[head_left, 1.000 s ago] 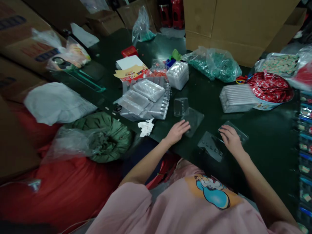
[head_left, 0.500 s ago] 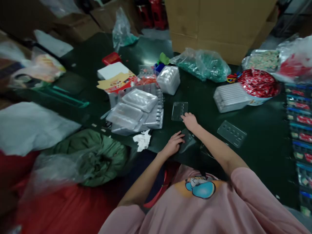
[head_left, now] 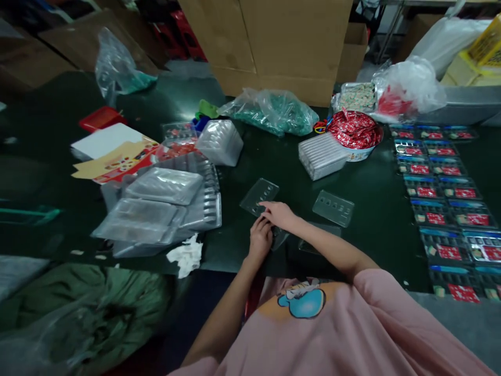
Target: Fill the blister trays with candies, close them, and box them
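Observation:
Both of my hands are close together near the table's front edge. My right hand [head_left: 278, 215] reaches across the near edge of a thin clear plastic tray [head_left: 264, 189] with moulded slots, its fingers closed together and its fingertips at the slots. Just below, my left hand [head_left: 261, 237] has bent fingers drawn together, touching or almost touching the right fingers. Whatever either hand pinches is hidden or too small to make out. Beside the left hand lies another clear piece [head_left: 279, 238], partly covered. A second slotted clear tray [head_left: 334, 208] lies to the right, and one more [head_left: 309, 243] shows under my right forearm.
Stacked clear plastic trays [head_left: 156, 216] and crumpled tissue [head_left: 186, 256] lie left. Farther back are nested clear containers [head_left: 220, 142], a bag of green pieces [head_left: 274, 112], a tray stack [head_left: 323, 155] and a bowl of red packets [head_left: 354, 133]. Filled trays [head_left: 450, 219] line the right.
The camera view has swung right. My hands have come together, the right one now over the tray's near edge. The left fingers, spread before, are drawn in. The tray now sits at an angle.

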Tool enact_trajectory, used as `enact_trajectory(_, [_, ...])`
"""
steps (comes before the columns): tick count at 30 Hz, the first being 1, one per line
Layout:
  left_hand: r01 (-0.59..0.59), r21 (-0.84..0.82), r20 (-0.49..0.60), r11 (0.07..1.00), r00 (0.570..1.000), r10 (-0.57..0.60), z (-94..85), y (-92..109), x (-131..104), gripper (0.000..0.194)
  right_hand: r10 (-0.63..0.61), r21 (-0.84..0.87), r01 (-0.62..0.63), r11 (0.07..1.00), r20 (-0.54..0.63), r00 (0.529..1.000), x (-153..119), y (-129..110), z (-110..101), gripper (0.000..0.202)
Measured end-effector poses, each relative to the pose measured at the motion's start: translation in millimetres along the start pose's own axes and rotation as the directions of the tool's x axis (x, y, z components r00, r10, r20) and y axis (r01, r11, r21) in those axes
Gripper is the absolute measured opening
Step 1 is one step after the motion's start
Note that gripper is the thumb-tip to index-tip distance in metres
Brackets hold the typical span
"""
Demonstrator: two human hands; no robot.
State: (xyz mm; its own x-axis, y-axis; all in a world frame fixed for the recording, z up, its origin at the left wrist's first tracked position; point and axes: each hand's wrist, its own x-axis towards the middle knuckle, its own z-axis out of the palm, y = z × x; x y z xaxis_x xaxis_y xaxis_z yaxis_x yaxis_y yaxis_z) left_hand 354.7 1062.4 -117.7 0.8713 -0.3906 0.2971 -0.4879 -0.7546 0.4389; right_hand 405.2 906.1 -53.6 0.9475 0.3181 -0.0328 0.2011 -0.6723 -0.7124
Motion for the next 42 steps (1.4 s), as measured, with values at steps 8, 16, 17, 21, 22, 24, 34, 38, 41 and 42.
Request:
enact_trajectory(8, [0.034,0.025,-0.225,0.999,0.974,-0.027,-16.0,29.5,8.4,0.03,0.123,0.096,-0.093,0.991,-0.383,0.915,-84.0,126.0,-103.3,0.03])
enact_trajectory(16, [-0.229,0.107,0.024,0.968,0.974,0.227,15.1,120.2,136.0,0.052,0.161,0.012,-0.21,0.978,-0.685,0.71,-90.2,205.0,-211.5,0.033])
enact_trajectory(17, [-0.27,0.125,0.068,0.955,0.962,0.263,22.0,134.5,156.2,0.055,0.144,-0.016,-0.214,0.977,-0.689,0.71,-84.8,208.1,-219.2,0.033])
enact_trajectory(21, [-0.338,0.173,0.166,0.925,0.936,0.311,48.6,175.4,225.6,0.071,0.061,-0.189,-0.251,0.949,-0.673,0.737,-60.0,215.1,-232.0,0.035])
enact_trajectory(22, [-0.306,0.189,0.175,0.933,0.945,0.275,53.9,179.0,238.6,0.076,0.037,-0.24,-0.26,0.935,-0.665,0.746,-54.0,217.1,-231.6,0.037])
enact_trajectory(24, [-0.226,0.211,0.204,0.951,0.962,0.183,61.7,178.3,258.1,0.078,-0.003,-0.328,-0.269,0.906,-0.64,0.768,-42.7,222.5,-228.7,0.044])
enact_trajectory(34, [-0.159,0.22,0.225,0.962,0.968,0.109,66.7,153.4,273.6,0.071,0.082,-0.614,-0.408,0.675,-0.488,0.869,-9.5,251.1,-249.6,0.028])
enact_trajectory(38, [-0.103,0.148,0.225,0.984,0.972,0.068,70.6,165.0,277.8,0.067,0.111,-0.669,-0.425,0.61,-0.459,0.882,-12.8,258.0,-264.6,0.027])
enact_trajectory(41, [-0.082,-0.015,0.182,0.996,0.98,0.084,71.6,177.0,279.1,0.063,0.167,-0.68,-0.475,0.558,-0.469,0.867,-16.5,257.5,-268.7,0.029])
enact_trajectory(42, [-0.094,-0.091,0.169,0.991,0.98,0.109,71.1,179.5,278.8,0.063,0.195,-0.679,-0.487,0.549,-0.463,0.865,-17.2,256.0,-269.8,0.03])
